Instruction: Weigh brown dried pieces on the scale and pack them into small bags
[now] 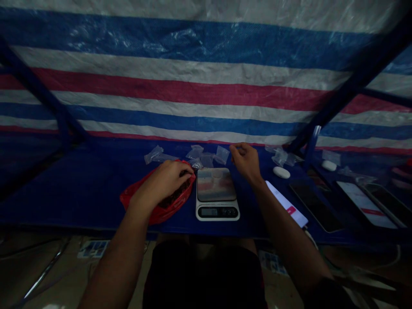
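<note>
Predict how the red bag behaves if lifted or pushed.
The red bag is probably floppy: its thin walls look creased. Its mouth gapes under the left hand, so tilting may spill the dark brown contents. Pushed along the blue table, it would likely deform rather than roll, given its slumped, irregular shape.

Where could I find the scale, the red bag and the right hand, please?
Scale [217, 191]: head view, on its weighing plate.
Red bag [159, 214]: head view, on its front wall.
Right hand [247, 162]: head view, on its back.
</note>
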### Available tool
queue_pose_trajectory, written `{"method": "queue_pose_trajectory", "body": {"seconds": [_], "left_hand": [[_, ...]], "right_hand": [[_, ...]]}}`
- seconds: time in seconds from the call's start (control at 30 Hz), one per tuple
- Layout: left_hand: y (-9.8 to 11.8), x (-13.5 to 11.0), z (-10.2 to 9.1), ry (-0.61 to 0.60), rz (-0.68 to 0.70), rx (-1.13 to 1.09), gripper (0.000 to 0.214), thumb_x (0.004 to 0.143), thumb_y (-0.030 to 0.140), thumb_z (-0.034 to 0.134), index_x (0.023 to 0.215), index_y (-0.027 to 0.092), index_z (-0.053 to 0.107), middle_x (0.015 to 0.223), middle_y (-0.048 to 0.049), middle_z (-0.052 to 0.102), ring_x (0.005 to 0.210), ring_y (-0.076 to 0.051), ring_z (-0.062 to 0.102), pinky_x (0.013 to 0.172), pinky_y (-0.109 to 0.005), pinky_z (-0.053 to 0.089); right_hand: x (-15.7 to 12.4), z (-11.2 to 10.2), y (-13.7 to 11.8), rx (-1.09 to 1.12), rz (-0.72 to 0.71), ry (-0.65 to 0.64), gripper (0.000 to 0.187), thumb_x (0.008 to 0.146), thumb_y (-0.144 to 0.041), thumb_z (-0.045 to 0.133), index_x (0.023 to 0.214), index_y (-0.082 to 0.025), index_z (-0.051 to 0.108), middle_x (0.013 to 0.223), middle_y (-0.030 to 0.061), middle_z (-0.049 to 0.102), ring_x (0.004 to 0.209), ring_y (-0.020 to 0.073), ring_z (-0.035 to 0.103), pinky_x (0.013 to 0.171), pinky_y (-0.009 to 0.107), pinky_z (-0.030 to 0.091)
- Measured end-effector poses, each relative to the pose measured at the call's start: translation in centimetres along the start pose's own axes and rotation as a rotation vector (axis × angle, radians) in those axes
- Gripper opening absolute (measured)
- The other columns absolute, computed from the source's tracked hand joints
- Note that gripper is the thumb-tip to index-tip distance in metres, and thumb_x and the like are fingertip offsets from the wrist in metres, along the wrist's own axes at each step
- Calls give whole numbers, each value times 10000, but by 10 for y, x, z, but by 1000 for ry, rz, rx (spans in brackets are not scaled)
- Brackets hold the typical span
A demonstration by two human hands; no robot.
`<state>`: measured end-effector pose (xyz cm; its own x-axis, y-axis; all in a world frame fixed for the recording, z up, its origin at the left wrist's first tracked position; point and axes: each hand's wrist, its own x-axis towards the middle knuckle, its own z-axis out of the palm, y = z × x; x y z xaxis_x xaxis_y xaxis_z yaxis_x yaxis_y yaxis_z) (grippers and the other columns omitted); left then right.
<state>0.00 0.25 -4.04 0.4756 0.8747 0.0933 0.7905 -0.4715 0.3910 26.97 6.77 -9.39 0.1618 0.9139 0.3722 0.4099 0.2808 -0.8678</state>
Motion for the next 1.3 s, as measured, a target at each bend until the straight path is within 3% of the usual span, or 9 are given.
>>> {"method": "queue_pose_trajectory", "body": {"seconds": [0.2,0.37,0.87,1.03,1.3], "left_hand": [[32,46,8,1,175,2,248,934,150,593,1060,214,797,1065,-45,807,969,-211,744,842,-290,533],[42,67,23,-79,244,87,249,916,121,600,1047,193,800,1038,-73,808,981,-239,741,853,-318,531],[48,72,27,-102,279,9,259,918,199,658,1154,210,764,1151,-68,785,1052,-231,718,924,-334,508],[50,66,23,-79,293,-1,268,996,342,572,1133,217,766,1155,-61,783,1068,-236,711,911,-336,500],[58,46,5,-86,205,-93,354,1030,414,467,1111,258,774,1030,-28,799,928,-212,722,861,-326,502]], "right_hand": [[-4,1,18,133,52,-3,322,867,-497,645,927,-181,650,542,-26,586,466,139,513,470,254,377],[-2,-8,24,125,43,27,349,867,-517,642,933,-174,667,552,-20,594,481,143,523,479,256,385],[-2,-15,23,110,11,-17,329,871,-491,623,814,-170,664,577,-11,590,507,130,520,520,252,396],[-3,-17,21,99,-21,-15,319,883,-466,612,793,-163,654,569,-15,569,517,129,508,514,253,369],[-4,-16,20,67,-21,-8,315,868,-453,606,827,-153,692,628,-6,591,542,127,472,513,256,322]]}}
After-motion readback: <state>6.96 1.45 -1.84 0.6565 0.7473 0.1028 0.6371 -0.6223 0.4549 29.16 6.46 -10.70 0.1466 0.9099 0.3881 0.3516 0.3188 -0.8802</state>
